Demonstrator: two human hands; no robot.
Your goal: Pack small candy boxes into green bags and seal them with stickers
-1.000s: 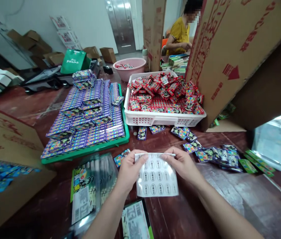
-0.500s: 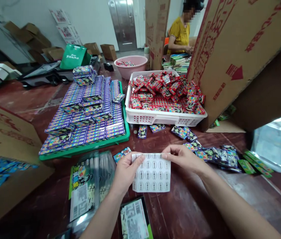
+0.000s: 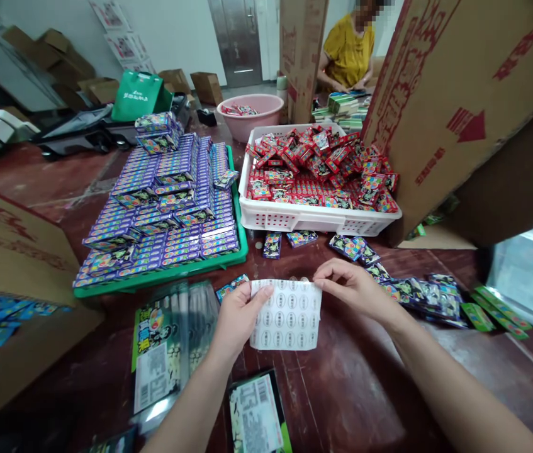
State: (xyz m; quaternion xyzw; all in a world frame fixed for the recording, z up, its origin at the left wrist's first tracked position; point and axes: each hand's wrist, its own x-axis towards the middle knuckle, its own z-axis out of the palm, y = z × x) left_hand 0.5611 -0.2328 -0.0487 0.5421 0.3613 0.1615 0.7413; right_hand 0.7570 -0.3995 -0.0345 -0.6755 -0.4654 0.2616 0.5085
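Right hand [image 3: 355, 289] slid along the sticker sheet [image 3: 285, 321], pinching its corner; left hand [image 3: 236, 318] pinching too, forearm [image 3: 193, 396] blocking bags [image 3: 155, 362].

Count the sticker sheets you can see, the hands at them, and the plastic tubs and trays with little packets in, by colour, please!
White sticker sheet: 1 (can't tell if more lie behind)
Left hand and right hand: 2
Green tray: 1
White basket: 1
Pink basin: 1
Total: 6
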